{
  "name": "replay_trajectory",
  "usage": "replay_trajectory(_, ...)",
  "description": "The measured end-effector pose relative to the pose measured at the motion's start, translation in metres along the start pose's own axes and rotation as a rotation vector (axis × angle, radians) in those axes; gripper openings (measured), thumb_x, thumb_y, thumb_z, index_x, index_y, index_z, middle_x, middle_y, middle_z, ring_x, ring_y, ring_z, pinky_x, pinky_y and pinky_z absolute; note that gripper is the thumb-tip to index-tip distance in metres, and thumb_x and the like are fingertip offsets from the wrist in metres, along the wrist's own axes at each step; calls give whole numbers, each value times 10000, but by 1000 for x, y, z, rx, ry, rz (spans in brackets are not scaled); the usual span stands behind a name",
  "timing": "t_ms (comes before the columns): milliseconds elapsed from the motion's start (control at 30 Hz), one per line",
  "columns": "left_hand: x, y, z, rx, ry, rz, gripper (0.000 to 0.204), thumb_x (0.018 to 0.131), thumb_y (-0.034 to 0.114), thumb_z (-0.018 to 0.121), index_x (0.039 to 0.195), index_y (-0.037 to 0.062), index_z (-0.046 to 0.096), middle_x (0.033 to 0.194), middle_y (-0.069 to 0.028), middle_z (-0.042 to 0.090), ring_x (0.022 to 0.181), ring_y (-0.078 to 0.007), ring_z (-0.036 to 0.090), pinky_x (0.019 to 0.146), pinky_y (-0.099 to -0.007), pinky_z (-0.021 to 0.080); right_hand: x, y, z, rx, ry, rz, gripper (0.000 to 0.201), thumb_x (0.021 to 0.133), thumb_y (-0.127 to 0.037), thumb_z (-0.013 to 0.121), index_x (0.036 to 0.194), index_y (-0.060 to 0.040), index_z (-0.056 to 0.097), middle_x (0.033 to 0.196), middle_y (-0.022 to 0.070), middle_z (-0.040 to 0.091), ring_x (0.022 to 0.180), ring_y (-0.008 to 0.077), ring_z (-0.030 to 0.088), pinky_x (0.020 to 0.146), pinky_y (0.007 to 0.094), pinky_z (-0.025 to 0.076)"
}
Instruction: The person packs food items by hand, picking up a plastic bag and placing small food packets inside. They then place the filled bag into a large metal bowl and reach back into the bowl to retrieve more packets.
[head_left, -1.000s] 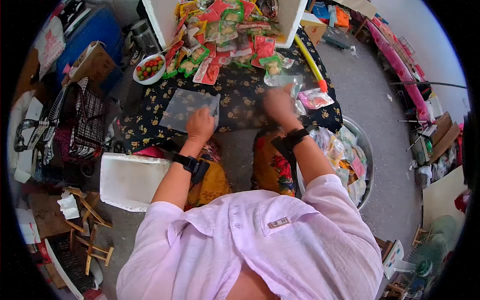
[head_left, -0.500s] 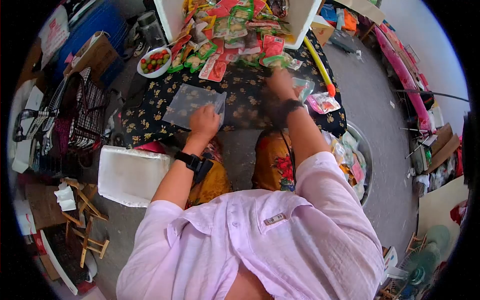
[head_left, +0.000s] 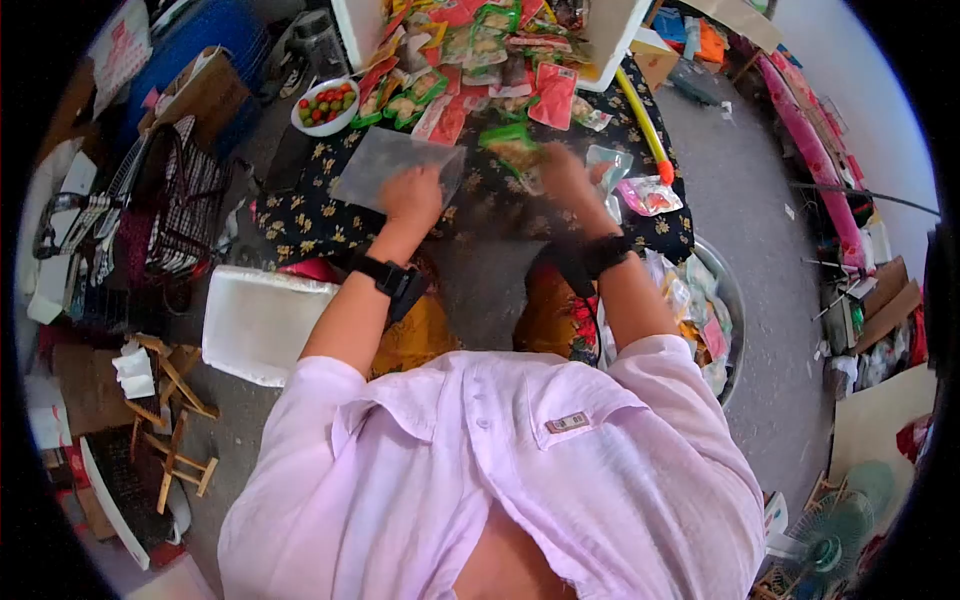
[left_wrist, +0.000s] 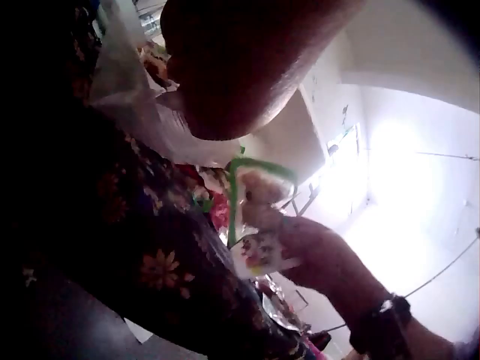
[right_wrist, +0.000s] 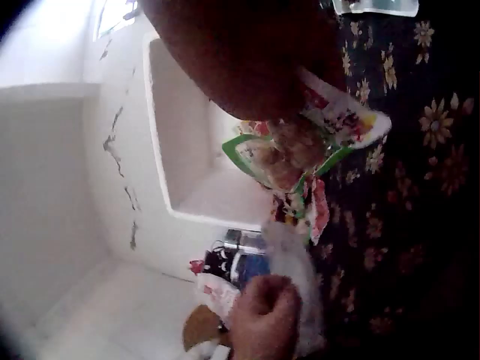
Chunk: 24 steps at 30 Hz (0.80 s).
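My left hand (head_left: 413, 197) grips the right edge of a clear plastic bag (head_left: 372, 165) lying over the dark flowered cloth (head_left: 330, 225). In the right wrist view the left hand (right_wrist: 266, 319) shows curled fingers at the bag (right_wrist: 300, 281). With my right hand (head_left: 566, 178) I pinch a green-edged snack packet (head_left: 508, 147) by one end, above the cloth and right of the bag. Pale brown lumps show through this packet (right_wrist: 281, 161) in the right wrist view. A clear packet (head_left: 608, 163) and a pink packet (head_left: 650, 196) lie right of that hand.
Many snack packets (head_left: 470, 65) spill from a white foam box (head_left: 610, 50) at the back. A bowl (head_left: 325, 129) of small red and green fruit stands left of them. A yellow tube (head_left: 643, 115) lies along the right edge. A metal basin (head_left: 738, 300) of packets stands at lower right.
My right hand has gone from the right side to the pile and come back nearer the bag with a green-edged packet. The left hand keeps its hold on the bag.
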<state>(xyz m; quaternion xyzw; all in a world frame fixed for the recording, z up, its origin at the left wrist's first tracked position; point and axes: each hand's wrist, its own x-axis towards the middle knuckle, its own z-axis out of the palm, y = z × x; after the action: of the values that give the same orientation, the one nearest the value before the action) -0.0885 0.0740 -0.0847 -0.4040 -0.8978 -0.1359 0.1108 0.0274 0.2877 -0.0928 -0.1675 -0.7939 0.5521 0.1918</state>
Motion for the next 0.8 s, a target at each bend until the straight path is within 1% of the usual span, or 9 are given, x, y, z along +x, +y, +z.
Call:
replay_trajectory(33, 2, 0, 2, -3, -40, 8, 147, 740, 164, 464, 817, 42, 493, 744, -155, 537, 678, -329, 520, 548, -431, 411, 0, -1, 0, 271, -59, 138, 294, 692, -25, 475, 982, 23, 480, 751, 105, 557, 654, 223, 535, 580, 314, 421)
replay_trajectory(67, 1, 2, 6, -19, -87, -34, 155, 732, 163, 462, 831, 50, 501, 760, -153, 545, 695, -322, 529, 556, -429, 416, -4, -1, 3, 182, -21, 57, 327, 708, -30, 466, 1031, 17, 463, 763, 58, 520, 638, 140, 492, 550, 270, 411)
replay_trajectory(167, -5, 9, 22, -102, -205, -132, 180, 723, 167, 448, 854, 63, 515, 789, -155, 558, 732, -318, 541, 579, -427, 424, -31, -47, 6, 168, -120, 257, 330, 702, -39, 472, 1028, 11, 461, 785, 71, 515, 642, 143, 492, 533, 265, 407)
replay_trajectory(233, -6, 10, 27, -192, -238, -168, 186, 736, 182, 425, 847, 59, 509, 784, -166, 553, 740, -338, 532, 593, -430, 422, -31, -28, 11, 234, -149, 244, 335, 696, -53, 481, 1025, 6, 461, 770, 68, 511, 629, 142, 489, 520, 255, 401)
replay_trajectory(400, -6, 12, 27, -393, -82, -216, 188, 745, 182, 400, 812, 27, 483, 781, -184, 537, 730, -371, 502, 594, -458, 391, -31, -31, 18, -14, -268, 293, 286, 692, -72, 497, 957, 37, 504, 903, 107, 514, 740, 184, 521, 642, 265, 430)
replay_trajectory(567, -6, 12, 20, -365, -78, -243, 184, 751, 180, 395, 804, 32, 491, 755, -176, 536, 699, -370, 497, 572, -462, 378, -19, -18, 17, 4, -424, 314, 366, 671, -56, 501, 1034, -17, 477, 808, 67, 515, 692, 169, 524, 568, 279, 444)
replay_trajectory(667, -6, 9, 17, -385, -100, -276, 194, 760, 204, 403, 823, 46, 497, 739, -162, 541, 684, -360, 502, 565, -452, 384, -12, 4, 15, -122, -502, 100, 391, 662, -52, 501, 1052, -33, 473, 794, 63, 517, 685, 168, 524, 554, 288, 446)
replay_trajectory(733, -6, 7, 18, -359, -111, -267, 225, 777, 255, 418, 860, 63, 500, 739, -148, 550, 674, -346, 509, 572, -438, 393, -16, -6, 17, -121, -515, 112, 389, 662, -58, 499, 1050, -36, 477, 799, 66, 519, 681, 170, 524, 551, 291, 445)
replay_trajectory(800, -7, 12, 16, -253, -160, -163, 216, 779, 245, 411, 842, 58, 497, 734, -147, 543, 677, -345, 506, 570, -440, 393, -21, -25, 19, 9, -498, 356, 378, 667, -72, 495, 1043, -36, 483, 803, 68, 522, 670, 172, 523, 545, 290, 444)
